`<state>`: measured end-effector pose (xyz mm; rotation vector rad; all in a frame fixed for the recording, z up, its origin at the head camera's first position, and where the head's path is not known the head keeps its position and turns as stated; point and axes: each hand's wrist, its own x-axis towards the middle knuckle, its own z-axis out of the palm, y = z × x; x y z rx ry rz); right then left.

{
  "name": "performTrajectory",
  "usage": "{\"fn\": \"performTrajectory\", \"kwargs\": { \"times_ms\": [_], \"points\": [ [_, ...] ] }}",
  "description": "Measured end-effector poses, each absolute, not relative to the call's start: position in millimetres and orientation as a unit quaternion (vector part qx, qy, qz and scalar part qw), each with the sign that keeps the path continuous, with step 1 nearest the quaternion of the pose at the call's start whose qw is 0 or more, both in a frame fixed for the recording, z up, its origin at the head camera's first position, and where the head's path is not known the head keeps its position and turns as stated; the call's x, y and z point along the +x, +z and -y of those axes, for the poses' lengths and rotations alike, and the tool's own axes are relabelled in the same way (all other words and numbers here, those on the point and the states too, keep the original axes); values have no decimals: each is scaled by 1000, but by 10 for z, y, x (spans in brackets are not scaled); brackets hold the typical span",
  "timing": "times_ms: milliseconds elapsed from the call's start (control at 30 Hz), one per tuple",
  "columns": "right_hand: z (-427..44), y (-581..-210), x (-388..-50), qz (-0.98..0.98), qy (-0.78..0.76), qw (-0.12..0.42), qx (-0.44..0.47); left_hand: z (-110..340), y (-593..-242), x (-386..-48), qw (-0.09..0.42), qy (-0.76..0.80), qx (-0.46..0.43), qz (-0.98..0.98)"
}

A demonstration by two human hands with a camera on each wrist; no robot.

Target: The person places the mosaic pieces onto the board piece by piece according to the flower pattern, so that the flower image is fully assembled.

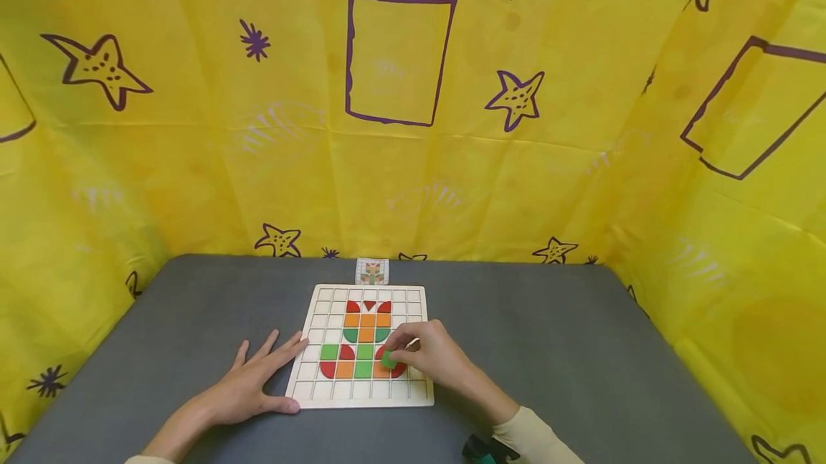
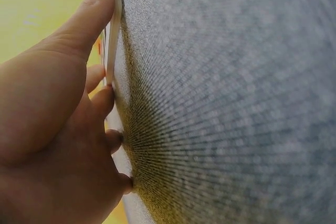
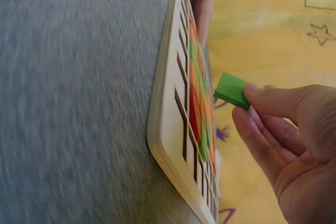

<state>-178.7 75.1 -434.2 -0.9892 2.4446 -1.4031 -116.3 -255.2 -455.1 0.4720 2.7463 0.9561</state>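
Note:
My right hand (image 1: 434, 355) pinches a light green square tile (image 3: 232, 90) between thumb and fingers, raised above the lower right of a pale wooden grid board (image 1: 316, 391). Red, orange and green tiles (image 1: 364, 368) lie in the board's cells, some square and some with rounded corners, plus a small red triangle (image 1: 369, 305) near the top. The left hand (image 1: 248, 386) lies spread on the table; its thumb and index fingertip touch the board's left edge. From the left wrist, the thumb (image 2: 89, 22) shows against the board's side.
A small printed card (image 1: 372, 272) with a similar coloured pattern lies just beyond the board's far edge. Grey cloth (image 1: 548, 349) covers the table. Yellow curtains (image 1: 413, 163) with purple drawings close off the back and sides. A black and green object (image 1: 480, 450) sits by the right sleeve.

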Motion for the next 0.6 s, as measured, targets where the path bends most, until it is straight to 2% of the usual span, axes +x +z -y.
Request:
{"fn": "performTrajectory", "kwargs": {
  "times_ms": [133,400,600],
  "points": [
    [-659,-4361,-1751,-809,-466,89,-348,2561,-4568,-1173,93,325,164,-927],
    [-489,-4395,-1696,-818,-423,75,-382,2562,-4551,-1175,99,320,162,-928],
    [-416,-4414,-1685,-829,-404,81,-379,2569,-4593,-1177,88,324,163,-928]
  ]
}}
